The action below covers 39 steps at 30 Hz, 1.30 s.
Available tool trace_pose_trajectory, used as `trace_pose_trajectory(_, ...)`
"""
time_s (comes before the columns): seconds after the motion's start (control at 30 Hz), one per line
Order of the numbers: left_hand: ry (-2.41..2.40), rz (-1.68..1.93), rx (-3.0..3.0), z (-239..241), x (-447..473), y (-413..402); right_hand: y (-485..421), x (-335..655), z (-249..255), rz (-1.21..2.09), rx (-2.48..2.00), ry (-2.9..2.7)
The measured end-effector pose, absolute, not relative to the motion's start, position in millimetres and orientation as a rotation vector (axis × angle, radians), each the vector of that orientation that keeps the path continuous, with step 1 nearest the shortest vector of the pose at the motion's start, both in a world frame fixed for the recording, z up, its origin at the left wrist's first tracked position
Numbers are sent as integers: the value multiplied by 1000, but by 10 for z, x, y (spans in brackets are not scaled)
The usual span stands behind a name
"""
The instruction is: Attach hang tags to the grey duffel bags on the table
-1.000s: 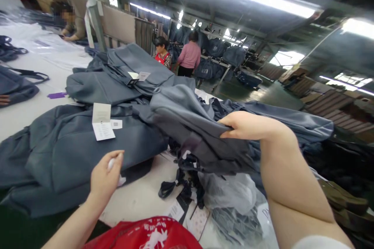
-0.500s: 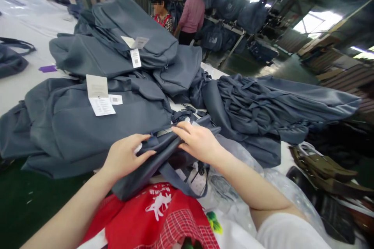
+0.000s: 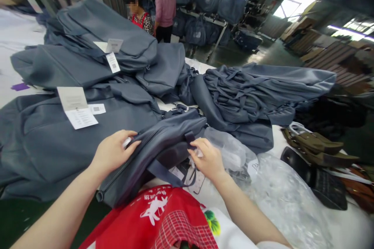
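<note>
A dark blue-grey bag (image 3: 163, 134) lies tilted across my lap and the table edge, its zipper side facing up. My left hand (image 3: 115, 151) is closed on the bag's left upper edge, thumb and fingers pinching the material. Something small and white shows between those fingers; I cannot tell what it is. At the bag's right side my right hand (image 3: 207, 159) has thumb and fingertips pinched at the edge, just below a short dark strap tab. A bit of white shows there too. A loose dark strap (image 3: 166, 173) loops down from the bag's near side.
More blue-grey bags (image 3: 117, 109) with white paper tags (image 3: 77, 109) are piled on the left. Another bag heap (image 3: 239, 97) stands behind. Clear plastic bags (image 3: 280, 186) lie right, near olive and black bags (image 3: 315, 179). Two people (image 3: 165, 7) stand beyond the table.
My right hand has moved right and down, from the bag's top to its side. The bag has turned to show its zipper and more of its face. The view has swung right.
</note>
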<state>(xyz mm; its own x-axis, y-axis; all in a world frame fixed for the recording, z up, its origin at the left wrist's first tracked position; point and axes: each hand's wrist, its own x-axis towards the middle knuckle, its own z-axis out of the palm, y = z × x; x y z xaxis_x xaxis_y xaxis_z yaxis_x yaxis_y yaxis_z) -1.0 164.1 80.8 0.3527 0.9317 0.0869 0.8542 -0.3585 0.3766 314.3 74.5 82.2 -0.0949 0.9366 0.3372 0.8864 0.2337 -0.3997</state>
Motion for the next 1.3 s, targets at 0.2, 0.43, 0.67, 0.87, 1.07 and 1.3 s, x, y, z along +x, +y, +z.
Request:
trace_pose_trajectory(0.2, 1202, 630, 2399, 1279, 534, 1519, 1063, 3247, 787, 110, -1876, -1985)
trace_pose_trajectory(0.43, 906, 227, 2253, 1417, 1111, 1951, 1051, 3391, 298, 10, -1937, -1815)
trace_pose_trajectory(0.67, 1030, -270, 2666, 1448, 1723, 2018, 966, 3403, 97, -59, -1820, -1719)
trace_pose_trajectory(0.87, 1042, -635, 2598, 1456, 2032, 2060, 1053, 3439, 191, -23, -1842, -1807)
trace_pose_trajectory(1.07, 1141, -306, 2421, 1499, 1602, 2305, 1203, 3409, 273, 22, -1849, -1839)
trace_pose_trajectory(1.3, 1118, 232, 2101, 1516, 356, 2066, 1472, 3311, 344, 6, -1865, -1821)
